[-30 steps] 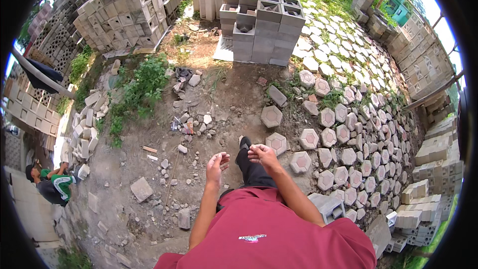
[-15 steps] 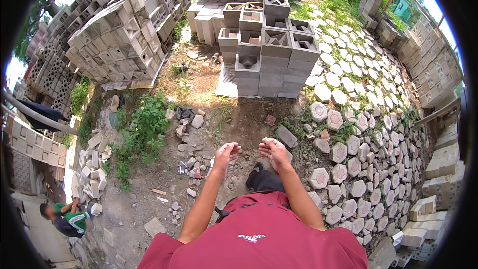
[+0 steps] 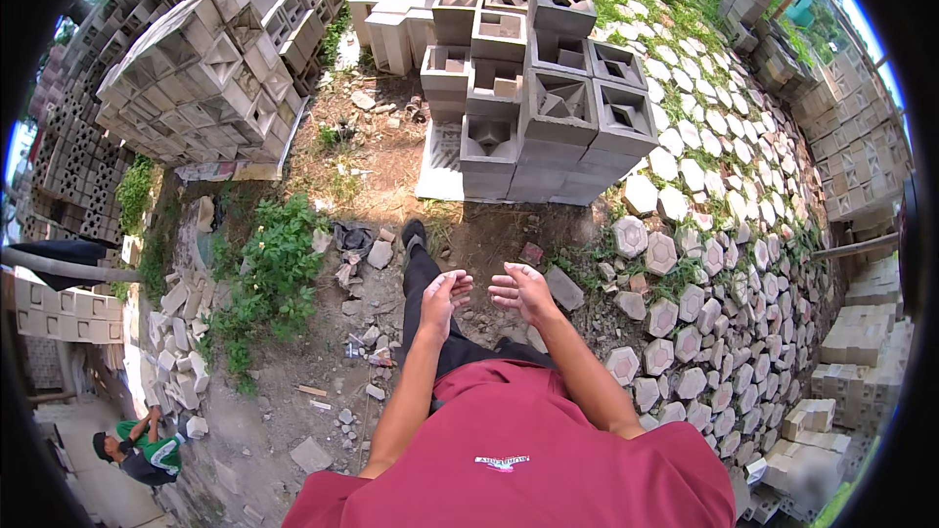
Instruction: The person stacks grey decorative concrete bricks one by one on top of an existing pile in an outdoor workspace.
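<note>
My left hand [image 3: 446, 293] and my right hand [image 3: 519, 290] are raised in front of me, palms up, fingers apart, holding nothing. They hover close together above my dark-trousered leg [image 3: 419, 274], which steps forward on bare dirt. A stack of grey hollow concrete blocks [image 3: 533, 108] stands just ahead of both hands. A loose grey stone [image 3: 564, 287] lies on the ground right of my right hand.
A large pile of grey blocks [image 3: 201, 68] rises at the left. Hexagonal pavers [image 3: 685, 264] cover the ground to the right. Broken rubble [image 3: 181, 332] and weeds [image 3: 269, 269] lie left. A person in green [image 3: 137, 450] crouches at lower left.
I have walked forward toward the stack of hollow blocks, which is now much nearer. My hands have come together and turned palms up. The crouching person has slipped lower left.
</note>
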{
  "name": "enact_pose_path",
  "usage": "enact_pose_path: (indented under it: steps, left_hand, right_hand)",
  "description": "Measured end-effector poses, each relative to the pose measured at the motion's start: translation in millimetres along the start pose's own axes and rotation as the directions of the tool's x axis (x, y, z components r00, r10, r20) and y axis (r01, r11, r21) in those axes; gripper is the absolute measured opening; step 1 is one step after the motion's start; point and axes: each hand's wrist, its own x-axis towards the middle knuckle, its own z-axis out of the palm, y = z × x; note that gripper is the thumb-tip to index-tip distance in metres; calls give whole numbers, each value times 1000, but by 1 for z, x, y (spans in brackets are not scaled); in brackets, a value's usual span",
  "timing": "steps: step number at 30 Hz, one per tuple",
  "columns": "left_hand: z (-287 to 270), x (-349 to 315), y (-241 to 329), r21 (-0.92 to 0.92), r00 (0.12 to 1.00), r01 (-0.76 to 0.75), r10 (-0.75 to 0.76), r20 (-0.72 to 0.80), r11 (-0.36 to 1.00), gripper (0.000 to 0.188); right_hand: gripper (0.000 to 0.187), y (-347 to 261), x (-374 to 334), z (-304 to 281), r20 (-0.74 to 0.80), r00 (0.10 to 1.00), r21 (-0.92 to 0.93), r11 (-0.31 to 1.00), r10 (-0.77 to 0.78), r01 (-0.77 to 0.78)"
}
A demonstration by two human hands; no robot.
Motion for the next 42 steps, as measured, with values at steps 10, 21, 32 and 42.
enact_pose_path:
  steps: [10,21,32,42]
  left_hand:
    - [-3,248,106,195,955,220,-251,155,956,33]
    - [-48,583,81,537,854,476,-512,-92,697,59]
    - [-35,672,-21,203,818,569,-573,-47,797,78]
    - [-24,666,-7,144,820,570,-549,-159,809,83]
  right_hand:
    - [31,-84,218,51,-277,955,167,984,110,-65]
    - [91,-110,499,44,-675,702,266,962,227,-55]
    - [70,-68,596,1,-736,651,422,878,187,225]
    - [67,-55,602,-5,-771,614,439,841,170,317]
